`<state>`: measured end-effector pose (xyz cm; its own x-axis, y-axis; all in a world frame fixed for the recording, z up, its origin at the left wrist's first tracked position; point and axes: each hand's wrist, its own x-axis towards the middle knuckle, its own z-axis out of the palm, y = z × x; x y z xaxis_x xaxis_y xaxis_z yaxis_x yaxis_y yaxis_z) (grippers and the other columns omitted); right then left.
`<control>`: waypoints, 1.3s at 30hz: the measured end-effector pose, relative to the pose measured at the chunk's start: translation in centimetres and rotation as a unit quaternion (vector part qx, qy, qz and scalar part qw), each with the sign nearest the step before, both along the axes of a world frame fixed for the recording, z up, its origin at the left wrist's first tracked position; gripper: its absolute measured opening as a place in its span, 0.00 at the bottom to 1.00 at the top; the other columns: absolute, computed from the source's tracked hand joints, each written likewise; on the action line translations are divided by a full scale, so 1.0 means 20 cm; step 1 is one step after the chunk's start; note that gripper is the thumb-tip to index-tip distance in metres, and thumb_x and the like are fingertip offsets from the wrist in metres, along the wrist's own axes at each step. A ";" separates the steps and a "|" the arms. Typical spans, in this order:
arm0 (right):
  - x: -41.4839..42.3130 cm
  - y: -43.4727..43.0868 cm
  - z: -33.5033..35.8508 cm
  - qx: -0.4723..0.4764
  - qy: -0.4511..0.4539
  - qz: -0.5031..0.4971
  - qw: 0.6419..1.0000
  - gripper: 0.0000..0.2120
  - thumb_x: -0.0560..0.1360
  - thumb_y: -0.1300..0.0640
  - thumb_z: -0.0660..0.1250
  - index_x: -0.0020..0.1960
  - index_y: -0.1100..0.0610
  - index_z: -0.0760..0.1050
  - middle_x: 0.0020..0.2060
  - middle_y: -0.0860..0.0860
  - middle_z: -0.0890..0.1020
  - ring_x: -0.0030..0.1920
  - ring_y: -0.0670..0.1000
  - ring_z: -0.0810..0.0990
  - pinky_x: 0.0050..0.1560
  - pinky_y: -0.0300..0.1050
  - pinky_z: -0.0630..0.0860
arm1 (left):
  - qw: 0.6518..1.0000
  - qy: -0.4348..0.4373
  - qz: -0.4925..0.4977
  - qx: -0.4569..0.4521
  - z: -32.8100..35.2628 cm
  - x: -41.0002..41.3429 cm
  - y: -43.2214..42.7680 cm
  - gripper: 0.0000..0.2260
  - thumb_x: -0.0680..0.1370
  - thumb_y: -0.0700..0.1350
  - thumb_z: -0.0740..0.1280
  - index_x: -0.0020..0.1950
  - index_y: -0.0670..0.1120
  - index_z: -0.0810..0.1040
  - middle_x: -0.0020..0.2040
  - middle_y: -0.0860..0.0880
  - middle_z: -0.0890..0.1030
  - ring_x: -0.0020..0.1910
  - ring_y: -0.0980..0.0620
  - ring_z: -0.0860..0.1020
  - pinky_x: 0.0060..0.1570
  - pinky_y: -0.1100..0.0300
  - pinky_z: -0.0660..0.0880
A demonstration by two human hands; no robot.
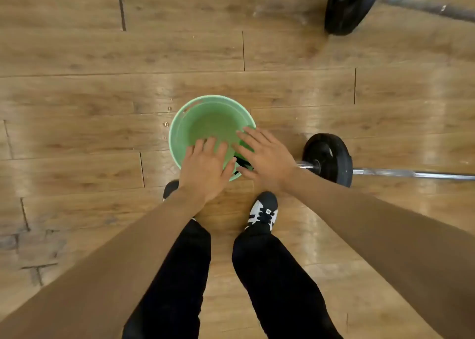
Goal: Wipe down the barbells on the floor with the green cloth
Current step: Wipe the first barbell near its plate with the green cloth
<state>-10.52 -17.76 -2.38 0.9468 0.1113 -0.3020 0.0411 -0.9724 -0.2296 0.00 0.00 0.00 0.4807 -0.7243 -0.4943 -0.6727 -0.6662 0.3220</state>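
A green bucket (180, 125) with water in it stands on the wooden floor just ahead of my feet. Both hands hover over its near rim with fingers spread and straight: my left hand (205, 169) over the near left side, my right hand (264, 158) over the near right side. A darker green patch (246, 147) shows under my right fingers; I cannot tell if it is the cloth. One barbell (331, 158) with a black plate lies right of the bucket, its steel bar running off right. A second barbell (349, 6) lies at the top right.
A black object (243, 164) shows between my hands at the bucket's near rim. My feet in black-and-white shoes (263, 210) stand just behind the bucket. Water drops (165, 124) lie on the floor left of it. Open wooden floor stretches left and beyond.
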 end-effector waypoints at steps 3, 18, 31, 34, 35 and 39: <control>-0.01 -0.05 -0.12 -0.043 0.008 0.070 0.997 0.32 0.82 0.34 0.56 0.78 0.54 0.70 0.78 0.60 0.69 0.81 0.61 0.61 0.83 0.60 0.45 | 0.999 -0.013 -0.041 0.015 -0.18 -0.03 0.03 0.28 0.83 0.60 0.50 0.71 0.42 0.76 0.70 0.37 0.75 0.67 0.34 0.73 0.66 0.40 0.68; -0.02 -0.08 -0.40 -0.046 -0.185 0.098 0.977 0.31 0.83 0.34 0.56 0.46 0.62 0.74 0.43 0.59 0.77 0.48 0.61 0.77 0.76 0.62 0.65 | 0.995 -0.079 -0.065 -0.011 -0.42 -0.09 0.07 0.29 0.85 0.60 0.48 0.71 0.42 0.75 0.73 0.38 0.74 0.71 0.35 0.72 0.73 0.38 0.65; 0.03 -0.10 0.31 -0.025 -0.208 -0.214 0.954 0.29 0.79 0.33 0.60 0.44 0.61 0.74 0.41 0.56 0.76 0.46 0.58 0.73 0.56 0.54 0.68 | 0.991 -0.090 -0.094 -0.044 0.20 0.13 -0.05 0.26 0.85 0.57 0.52 0.66 0.40 0.79 0.69 0.37 0.78 0.69 0.34 0.73 0.69 0.42 0.64; 0.01 -0.15 0.58 -0.055 -0.197 -0.250 0.946 0.29 0.79 0.33 0.59 0.44 0.60 0.74 0.41 0.56 0.76 0.46 0.58 0.74 0.57 0.54 0.68 | 0.990 -0.095 -0.094 -0.050 0.44 0.18 -0.12 0.27 0.85 0.58 0.51 0.68 0.40 0.79 0.69 0.37 0.78 0.69 0.34 0.74 0.69 0.42 0.65; -0.01 -0.16 0.67 -0.061 -0.189 -0.265 0.944 0.29 0.79 0.33 0.59 0.44 0.60 0.73 0.41 0.56 0.76 0.46 0.58 0.73 0.57 0.54 0.68 | 0.990 -0.097 -0.094 -0.052 0.51 0.19 -0.15 0.27 0.85 0.58 0.51 0.68 0.40 0.79 0.70 0.38 0.78 0.69 0.34 0.74 0.69 0.42 0.65; -0.08 -0.19 0.96 -0.068 -0.162 -0.339 0.924 0.30 0.79 0.32 0.57 0.45 0.60 0.74 0.42 0.55 0.76 0.47 0.58 0.73 0.58 0.56 0.69 | 0.988 -0.095 -0.104 -0.069 0.75 0.17 -0.22 0.27 0.85 0.58 0.51 0.69 0.41 0.78 0.72 0.38 0.76 0.71 0.35 0.72 0.71 0.43 0.64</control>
<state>-12.22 -21.50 16.73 0.8284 -0.5586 0.0411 -0.5430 -0.8190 -0.1855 3.30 -4.37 15.07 0.3894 -0.8713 -0.2987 -0.8469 -0.4662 0.2557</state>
